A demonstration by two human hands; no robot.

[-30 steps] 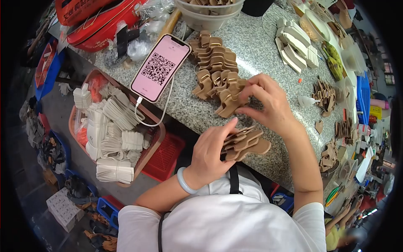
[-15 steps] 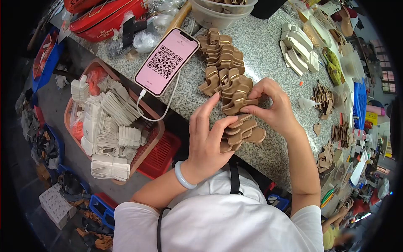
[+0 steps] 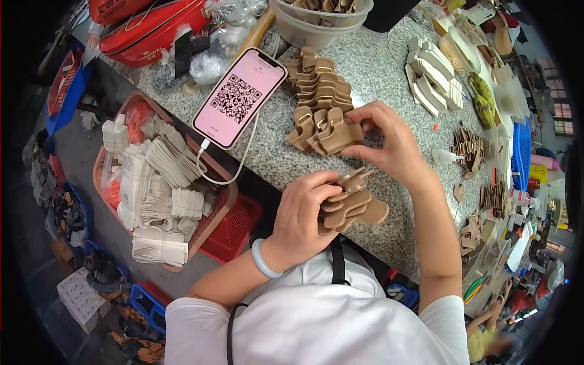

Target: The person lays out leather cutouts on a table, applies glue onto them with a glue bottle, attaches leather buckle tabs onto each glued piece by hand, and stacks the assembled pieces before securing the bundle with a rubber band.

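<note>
Several brown leather pieces (image 3: 350, 210) are stacked in my left hand (image 3: 304, 213), its fingers wrapped round them near the table's front edge. My right hand (image 3: 389, 146) pinches the edge of a brown piece (image 3: 340, 135) at the near end of a long overlapping pile. That pile of brown pieces with gold-coloured buckles (image 3: 319, 85) runs back across the speckled stone table (image 3: 267, 146). The two hands are apart, the right one farther back than the left.
A phone (image 3: 240, 97) showing a code lies left of the pile, its white cable attached. A pink basket (image 3: 210, 222) holds white bundles. Plastic tubs (image 3: 319, 30) stand behind; white pieces (image 3: 433, 76) lie at the right. Another person's arm (image 3: 490, 310) shows at lower right.
My left hand first reached up towards the pile, then drew back with its stack, which has gained a piece. My right hand has moved back to the pile's near end.
</note>
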